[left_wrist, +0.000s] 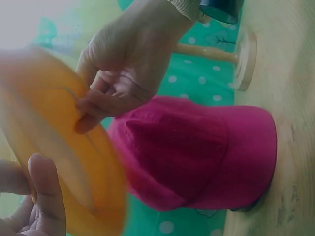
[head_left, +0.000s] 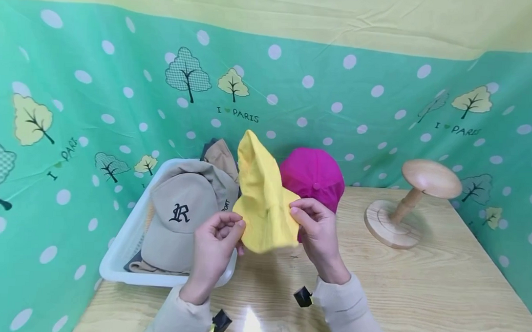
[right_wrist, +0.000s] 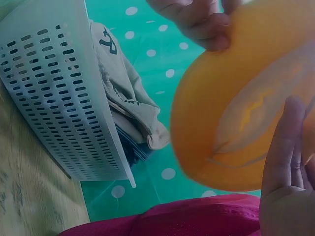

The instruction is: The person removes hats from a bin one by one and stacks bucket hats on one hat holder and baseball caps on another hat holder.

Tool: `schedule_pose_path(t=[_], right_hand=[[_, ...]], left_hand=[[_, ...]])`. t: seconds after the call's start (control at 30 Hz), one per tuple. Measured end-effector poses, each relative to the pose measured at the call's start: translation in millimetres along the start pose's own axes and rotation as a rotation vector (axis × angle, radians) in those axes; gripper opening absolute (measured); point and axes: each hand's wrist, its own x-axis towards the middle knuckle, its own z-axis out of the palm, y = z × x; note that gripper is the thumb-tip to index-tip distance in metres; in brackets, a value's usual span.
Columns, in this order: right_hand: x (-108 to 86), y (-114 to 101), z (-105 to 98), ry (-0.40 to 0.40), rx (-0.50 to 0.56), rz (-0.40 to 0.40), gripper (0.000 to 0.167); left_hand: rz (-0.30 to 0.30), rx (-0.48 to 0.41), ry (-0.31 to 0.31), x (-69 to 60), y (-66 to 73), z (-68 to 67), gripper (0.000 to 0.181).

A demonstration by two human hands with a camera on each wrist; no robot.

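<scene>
Item 1: a yellow hat (head_left: 265,200), soft-bodied; being held up above the table (head_left: 437,299), between the two hands, its crown rising to a folded peak and its brim spreading at the lower end. Both wrist views are showing it more orange, with a pale area inside.

Item 2: left hand (head_left: 217,240); pinching the brim's left edge between thumb and fingers.
Item 3: right hand (head_left: 317,231); pinching the brim's opposite edge in the same fashion, thumb and fingers closing on the cloth.

Item 4: a magenta cap (head_left: 312,170); sitting on the table behind the yellow hat, partly being covered by it and by the right hand in the head view.

Item 5: a white basket (head_left: 156,279), slotted sides; standing on the table at the left and holding several caps. Among them, a beige cap (head_left: 183,190) bearing a dark letter R is lying uppermost at the front; a tan cap (head_left: 222,157) is leaning at the back.

Item 6: a wooden stand (head_left: 432,178), round base and rounded top; standing upright at the right, well apart from the basket.

Item 7: a green dotted cloth (head_left: 303,106), tree-printed; hanging behind everything.
</scene>
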Motion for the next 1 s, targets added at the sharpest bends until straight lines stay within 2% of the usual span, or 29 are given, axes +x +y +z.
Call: schedule_pose_path(t=[0.1,0.17,0.3,0.5,0.77,1.0], right_hand=[[1.8,0.3,0.5,0.066,-0.105,0.008,0.014],[2.8,-0.1,0.3,0.091,-0.157,-0.007,0.012],[4.5,-1.2,-0.7,0.132,-0.241,-0.045,0.007],[3.7,-2.9,-4.9,0.183,-0.336,-0.056,0.013],[-1.6,-12.4,-18.5,0.235,-0.331,-0.085,0.01],[-4.3,-17.3,-31.2,0.264,-0.294,-0.09,0.019]], left_hand=[[-0.05,-0.003,0.022,3.5,-3.6,-0.6,0.013],[-0.056,-0.007,0.031,5.8,-5.9,-0.6,0.016],[-0.043,-0.037,0.045,9.2,-9.7,0.9,0.019],[-0.007,-0.103,0.086,9.7,-18.2,10.1,0.019],[0.062,-0.144,0.046,8.1,-24.7,35.0,0.018],[0.063,-0.153,0.03,9.3,-31.6,50.6,0.018]])
